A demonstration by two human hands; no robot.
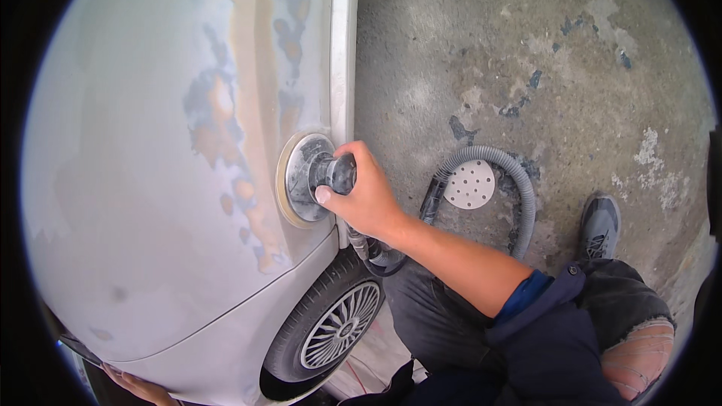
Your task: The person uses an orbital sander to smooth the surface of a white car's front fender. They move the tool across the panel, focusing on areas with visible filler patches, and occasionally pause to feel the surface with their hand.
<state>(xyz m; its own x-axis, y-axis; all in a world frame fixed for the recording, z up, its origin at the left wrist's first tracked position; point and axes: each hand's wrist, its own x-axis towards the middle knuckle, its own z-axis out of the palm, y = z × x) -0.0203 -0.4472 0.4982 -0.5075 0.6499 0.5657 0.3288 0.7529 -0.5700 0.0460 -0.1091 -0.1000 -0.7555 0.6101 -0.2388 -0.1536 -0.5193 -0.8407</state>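
Note:
My right hand [367,194] is wrapped round the dark head of an orbital sander [308,177]. The sander's round pad lies against the side panel of a white car [120,150], just above the wheel opening. Beside the pad runs a long sanded strip [256,90] with beige, grey and bluish patches. At the lower left edge, my left hand [138,387] rests on the car's bodywork with its fingers stretched out; part of it is cut off by the rim of the view.
A grey corrugated hose [519,177] loops over the stained concrete floor [602,90]. Inside the loop lies a white perforated sanding disc [470,184]. The car's multi-spoke wheel [342,325] is close to my bent knee. My grey shoe [600,225] stands at the right.

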